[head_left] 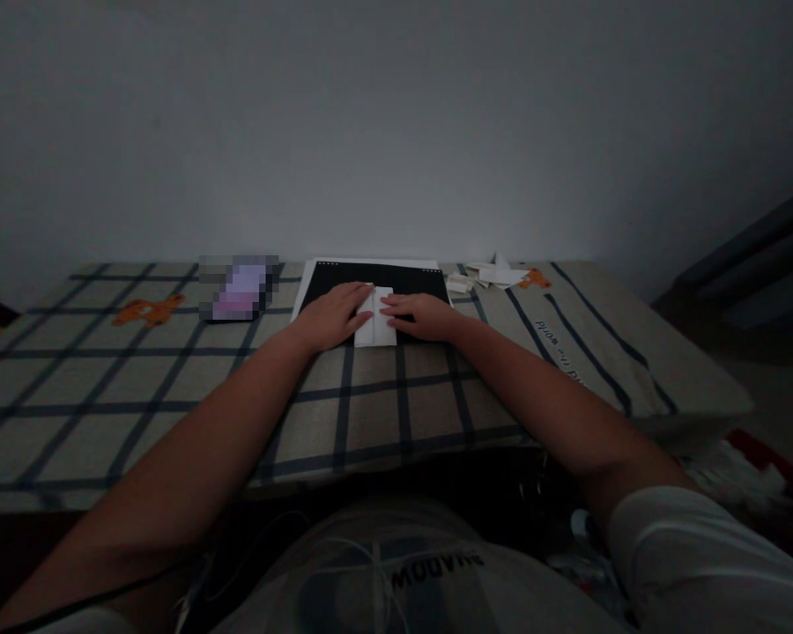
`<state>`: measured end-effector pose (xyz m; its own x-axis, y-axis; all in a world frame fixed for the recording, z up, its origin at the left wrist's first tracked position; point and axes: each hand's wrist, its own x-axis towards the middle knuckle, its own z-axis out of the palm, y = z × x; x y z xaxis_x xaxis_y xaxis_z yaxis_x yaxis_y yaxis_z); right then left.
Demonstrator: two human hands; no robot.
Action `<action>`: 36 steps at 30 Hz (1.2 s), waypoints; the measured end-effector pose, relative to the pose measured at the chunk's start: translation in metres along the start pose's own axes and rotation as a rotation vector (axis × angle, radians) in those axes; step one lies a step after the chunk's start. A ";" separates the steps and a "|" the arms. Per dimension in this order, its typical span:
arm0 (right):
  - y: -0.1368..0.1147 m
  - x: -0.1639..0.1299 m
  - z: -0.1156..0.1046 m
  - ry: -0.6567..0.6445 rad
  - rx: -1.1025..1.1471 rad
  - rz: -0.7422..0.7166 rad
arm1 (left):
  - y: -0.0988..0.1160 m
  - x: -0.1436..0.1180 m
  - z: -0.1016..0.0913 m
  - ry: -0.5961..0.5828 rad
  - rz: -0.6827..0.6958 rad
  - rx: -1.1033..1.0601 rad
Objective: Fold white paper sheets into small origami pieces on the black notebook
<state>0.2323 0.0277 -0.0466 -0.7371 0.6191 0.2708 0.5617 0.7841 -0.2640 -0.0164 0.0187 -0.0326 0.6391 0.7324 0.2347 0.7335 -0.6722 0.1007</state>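
Head view: I see my left hand [331, 317] and right hand [418, 315] pressing flat, fingers extended, gripping nothing, on a folded white paper rectangle [376, 322] over a black board [376, 276].

Both hands lie flat on a folded white paper [375, 317] — the left hand [334, 317] pressing its left half, the right hand [418, 315] its right half, fingertips nearly meeting at the centre crease. The paper rests on a black board [376, 277] with a white edge, set on a checked bedsheet [172, 379]. Paper scraps [492, 275] lie near the board's right corner — a blurred purple object [239, 289] sits to its left.
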 end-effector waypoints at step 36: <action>0.002 0.000 0.000 -0.010 -0.011 0.010 | -0.005 -0.003 -0.005 -0.147 0.027 -0.032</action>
<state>0.2332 0.0295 -0.0474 -0.7348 0.6267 0.2593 0.5733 0.7782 -0.2563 -0.0235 0.0195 -0.0288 0.6873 0.7202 0.0942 0.7091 -0.6934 0.1280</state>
